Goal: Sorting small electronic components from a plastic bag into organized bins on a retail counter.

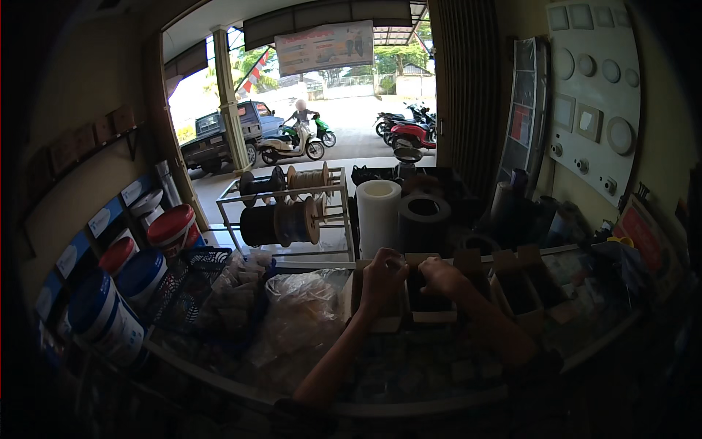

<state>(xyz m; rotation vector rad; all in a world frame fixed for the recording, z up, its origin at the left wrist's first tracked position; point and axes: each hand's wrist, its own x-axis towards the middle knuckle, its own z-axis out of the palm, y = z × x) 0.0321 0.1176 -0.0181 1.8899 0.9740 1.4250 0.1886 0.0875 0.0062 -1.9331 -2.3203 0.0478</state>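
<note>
My left hand [382, 281] is above an open cardboard box [388, 325], its fingers curled together. Something small and pale may be between the fingertips, but it is too dim to tell. My right hand [441, 277] reaches over the neighbouring open box [433, 317], fingers bent down at its far side. What those fingers touch is hidden, and the box's inside is dark. To the right, another open cardboard box [526, 318] has its flaps raised. Left of my hands lies a clear plastic bag [304, 296] with unclear contents. All rest on a glass-topped counter [395, 378].
Packets [238, 285] and a dark plastic basket [205, 260] crowd the counter's left end, near several paint pails [107, 313]. Beyond stand a white roll [378, 219], a dark roll [425, 230] and a rack of cable spools [279, 222]. A person [300, 114] is by scooters outside.
</note>
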